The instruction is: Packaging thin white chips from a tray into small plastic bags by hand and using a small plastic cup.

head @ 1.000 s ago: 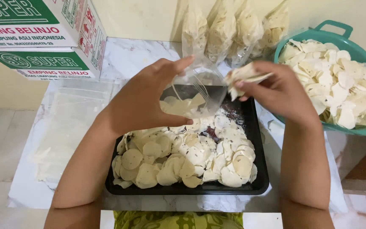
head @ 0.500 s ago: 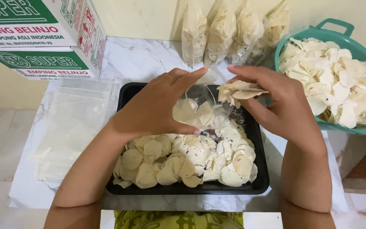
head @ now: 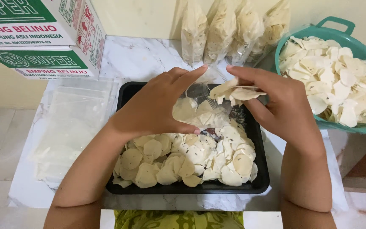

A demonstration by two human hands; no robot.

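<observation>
Crackers [head: 236, 92] lie flat, long axis sideways, pinched in right hand [head: 282, 108]; left hand [head: 157, 108] grips clear bag [head: 198, 111]

Soft, even indoor light, fairly bright; faint shadows under the forearms toward six o'clock; mild glare on plastic at twelve o'clock; focus sharp, slight edge distortion.

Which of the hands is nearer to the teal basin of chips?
Right. The right hand, holding a stack of chips, is just beside the teal basin. The left hand is farther off over the black tray.
</observation>
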